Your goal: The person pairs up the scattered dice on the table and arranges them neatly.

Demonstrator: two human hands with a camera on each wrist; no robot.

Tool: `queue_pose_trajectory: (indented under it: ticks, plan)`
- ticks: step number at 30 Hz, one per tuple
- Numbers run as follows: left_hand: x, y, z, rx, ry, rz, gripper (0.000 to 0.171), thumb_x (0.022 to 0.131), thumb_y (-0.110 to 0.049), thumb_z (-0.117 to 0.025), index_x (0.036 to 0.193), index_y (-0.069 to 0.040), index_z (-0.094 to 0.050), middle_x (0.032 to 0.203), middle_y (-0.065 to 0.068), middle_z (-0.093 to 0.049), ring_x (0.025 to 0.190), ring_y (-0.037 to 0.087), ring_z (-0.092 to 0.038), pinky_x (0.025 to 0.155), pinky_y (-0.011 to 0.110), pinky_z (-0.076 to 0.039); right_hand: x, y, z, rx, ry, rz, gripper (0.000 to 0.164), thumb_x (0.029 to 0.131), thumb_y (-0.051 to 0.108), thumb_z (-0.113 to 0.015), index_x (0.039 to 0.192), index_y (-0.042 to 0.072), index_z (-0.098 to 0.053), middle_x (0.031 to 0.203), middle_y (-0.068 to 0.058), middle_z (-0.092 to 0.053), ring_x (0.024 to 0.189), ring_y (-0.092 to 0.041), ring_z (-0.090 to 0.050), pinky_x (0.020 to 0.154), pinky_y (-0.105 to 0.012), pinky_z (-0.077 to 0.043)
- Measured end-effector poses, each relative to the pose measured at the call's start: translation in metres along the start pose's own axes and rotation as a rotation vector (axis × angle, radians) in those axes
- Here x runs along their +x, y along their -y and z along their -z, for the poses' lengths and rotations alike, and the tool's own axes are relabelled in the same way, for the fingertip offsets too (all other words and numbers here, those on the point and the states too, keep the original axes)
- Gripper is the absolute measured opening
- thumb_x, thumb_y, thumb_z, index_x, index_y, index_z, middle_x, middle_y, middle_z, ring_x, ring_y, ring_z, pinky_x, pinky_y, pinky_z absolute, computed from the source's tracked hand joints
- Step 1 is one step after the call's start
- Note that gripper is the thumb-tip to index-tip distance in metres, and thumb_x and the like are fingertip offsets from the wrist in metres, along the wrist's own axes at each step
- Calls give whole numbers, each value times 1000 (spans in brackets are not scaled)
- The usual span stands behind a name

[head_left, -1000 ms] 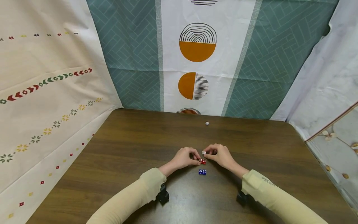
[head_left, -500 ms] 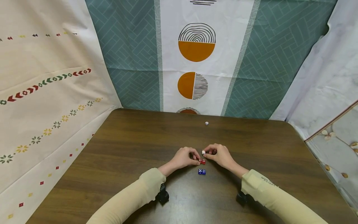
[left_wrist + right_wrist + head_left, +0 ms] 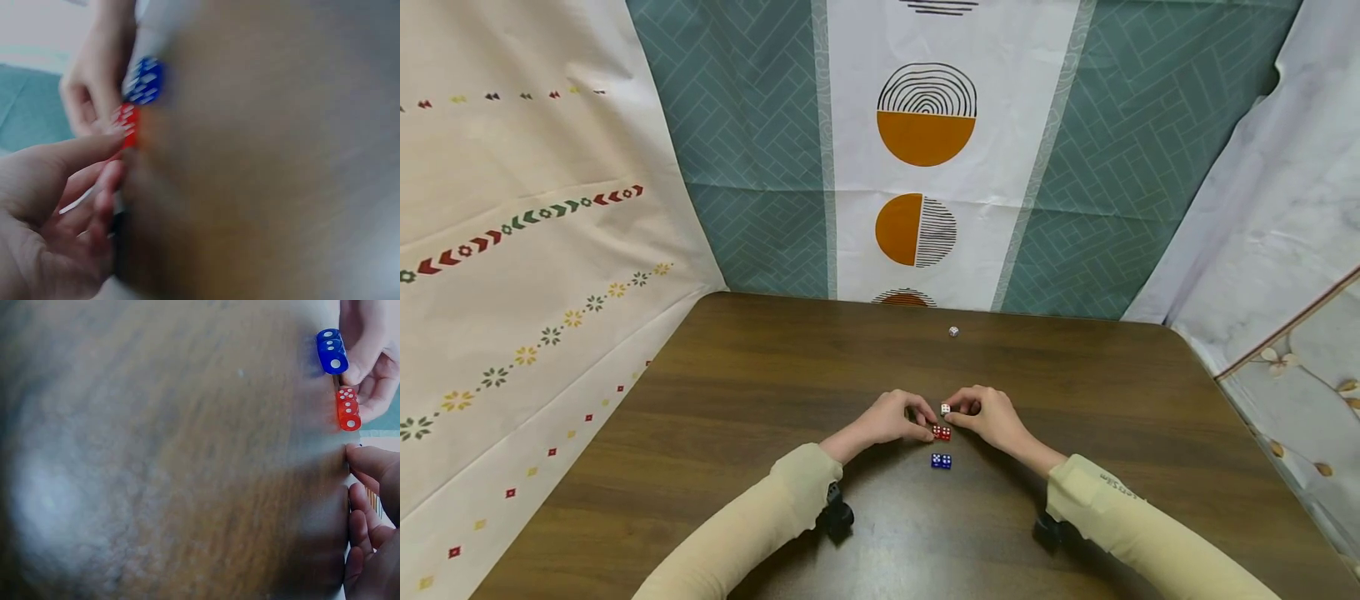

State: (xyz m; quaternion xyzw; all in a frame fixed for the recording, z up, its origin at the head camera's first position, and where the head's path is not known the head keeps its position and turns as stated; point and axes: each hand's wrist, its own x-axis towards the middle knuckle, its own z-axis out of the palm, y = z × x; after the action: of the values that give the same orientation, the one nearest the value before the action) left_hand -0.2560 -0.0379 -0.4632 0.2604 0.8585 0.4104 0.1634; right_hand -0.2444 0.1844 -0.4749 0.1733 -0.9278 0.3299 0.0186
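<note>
Two red dice (image 3: 942, 433) lie side by side on the table, just in front of the left hand (image 3: 895, 417). Its thumb and index fingertips sit at either side of the left red die, pinching it as far as the views show. A white die (image 3: 945, 410) is held between thumb and forefinger of the right hand (image 3: 988, 414), slightly beyond the red pair. Nearer the person, two blue dice (image 3: 941, 461) stand together, untouched. The left wrist view blurs the red dice (image 3: 127, 124) and blue dice (image 3: 146, 80). In the right wrist view the fingers hide the white die.
Another white die (image 3: 953, 331) lies close to the far edge of the brown wooden table (image 3: 760, 375). Patterned cloths (image 3: 760, 150) hang behind the table and along both sides.
The left wrist and forearm have shifted slightly up and left, with the thumb drawn back a little. The right hand and the dice stay practically where they were.
</note>
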Motion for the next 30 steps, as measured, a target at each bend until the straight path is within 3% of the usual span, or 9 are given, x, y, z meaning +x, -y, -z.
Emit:
queue_pose_trajectory:
  ticks: [3, 6, 8, 14, 22, 30]
  plan:
    - [9, -4, 12, -30, 77, 41, 17, 83, -14, -79, 99, -11, -76, 87, 3, -74, 70, 6, -59, 62, 20, -44, -2, 0, 1, 5, 6, -14, 13, 84, 24, -79, 96, 20, -77, 75, 5, -60, 68, -8, -50, 63, -22, -40]
    - [23, -8, 24, -26, 111, 69, 16, 86, -12, -75, 102, -9, -75, 92, 6, -76, 73, 9, -64, 65, 22, -48, -3, -1, 2, 16, 11, -17, 12, 84, 23, -79, 96, 20, -77, 74, 5, -60, 67, -8, -50, 62, -22, -40]
    - [35, -10, 31, -7, 97, 70, 17, 87, -12, -73, 104, -8, -75, 94, 6, -76, 75, 10, -65, 68, 22, -49, -4, -1, 3, 24, 9, -19, 12, 84, 23, -79, 95, 20, -78, 73, 5, -60, 66, -7, -49, 61, -22, -40]
    - [77, -14, 48, 91, -27, 37, 18, 91, -13, -69, 108, -8, -73, 101, 7, -74, 89, 15, -66, 83, 29, -51, -2, -3, 2, 30, 7, 13, 14, 84, 24, -79, 97, 20, -77, 73, 6, -59, 67, -6, -48, 62, -22, -39]
    - [128, -18, 37, 167, -127, -48, 32, 95, -11, -64, 126, -4, -61, 121, 12, -65, 112, 25, -62, 96, 37, -51, -3, -8, 4, 28, 9, -7, 14, 84, 24, -79, 97, 22, -77, 73, 6, -58, 67, -7, -49, 62, -22, -39]
    - [147, -11, 25, 438, -91, -43, 50, 96, -17, -63, 144, -15, -49, 152, 8, -45, 139, 29, -45, 112, 44, -40, 1, -7, 2, 43, 33, 3, 14, 84, 26, -79, 97, 23, -76, 74, 6, -58, 66, -6, -49, 61, -21, -40]
